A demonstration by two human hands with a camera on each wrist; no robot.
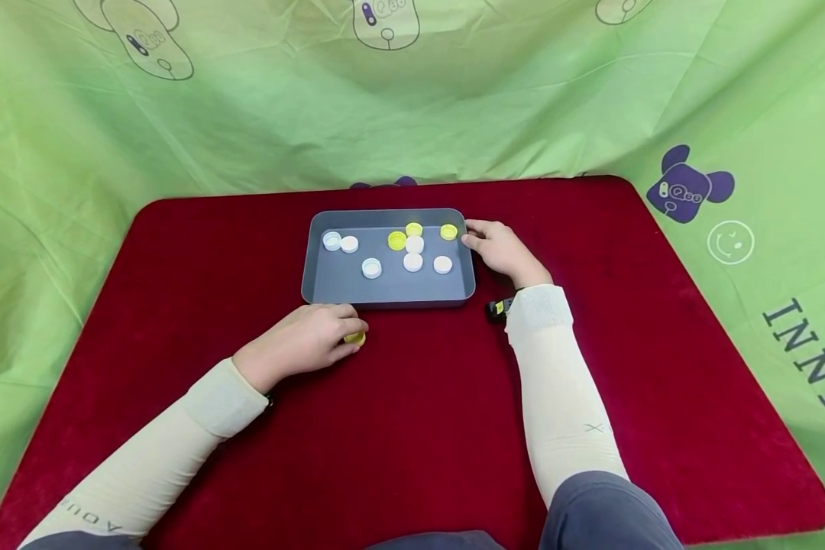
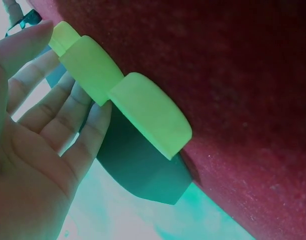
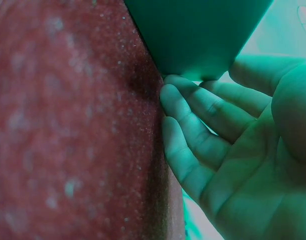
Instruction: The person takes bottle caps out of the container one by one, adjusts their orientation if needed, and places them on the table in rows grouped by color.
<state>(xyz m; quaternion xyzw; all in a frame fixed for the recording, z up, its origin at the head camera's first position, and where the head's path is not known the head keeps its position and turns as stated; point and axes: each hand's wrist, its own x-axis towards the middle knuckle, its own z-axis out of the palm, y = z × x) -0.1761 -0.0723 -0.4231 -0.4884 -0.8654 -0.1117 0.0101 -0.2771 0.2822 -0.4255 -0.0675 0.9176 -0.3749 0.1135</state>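
The head view is bright, the 2 wrist views dimmer, teal-tinted and softer

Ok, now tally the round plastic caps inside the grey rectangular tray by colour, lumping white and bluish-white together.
Yellow round plastic caps: 3
White or bluish-white round plastic caps: 6
Total inside the grey rectangular tray: 9

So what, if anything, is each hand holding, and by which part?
The left hand appears to pinch a yellow cap by its sides. The right hand touches the grey tray at its right end; whether it also grips cannot be told.
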